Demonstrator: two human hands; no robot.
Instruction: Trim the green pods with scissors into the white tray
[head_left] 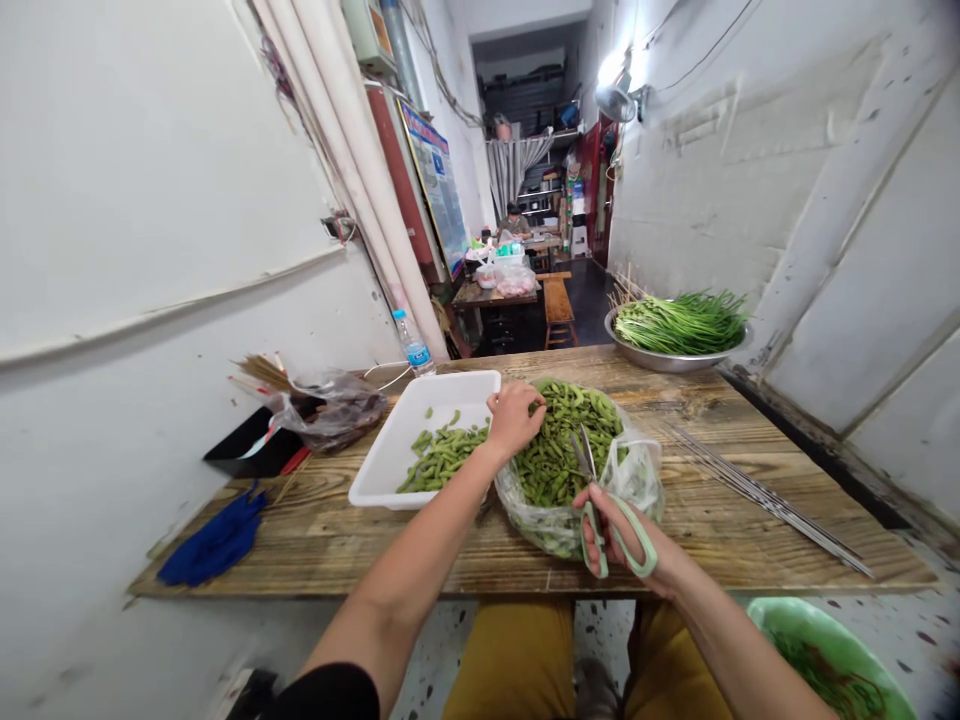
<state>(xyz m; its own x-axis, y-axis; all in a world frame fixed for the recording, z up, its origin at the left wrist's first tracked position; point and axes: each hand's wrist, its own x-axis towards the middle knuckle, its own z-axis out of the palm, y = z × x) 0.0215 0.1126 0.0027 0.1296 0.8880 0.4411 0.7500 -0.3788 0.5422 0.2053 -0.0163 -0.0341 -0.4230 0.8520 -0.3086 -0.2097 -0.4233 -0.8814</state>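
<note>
My left hand [517, 418] is over the left edge of a clear plastic bag [551, 528] full of green edamame pods [559, 450]. Its fingers are curled together, and whatever is between them is hidden. Scissors [588, 462] with pale green handles are in my right hand [619, 530], at the near right side of the bag. Their slightly parted blades point away from me, over the pods. To the left of the bag stands a white plastic tub [390, 440], with more pods [442, 460] lying in it.
On the wooden table [712, 540] lie metal skewers [765, 495] at right. Behind them is a metal bowl [675, 358] of long green stalks. A water bottle [414, 345], black tray [259, 445] and blue cloth [214, 540] are at left. A green-lined bin [817, 625] stands below right.
</note>
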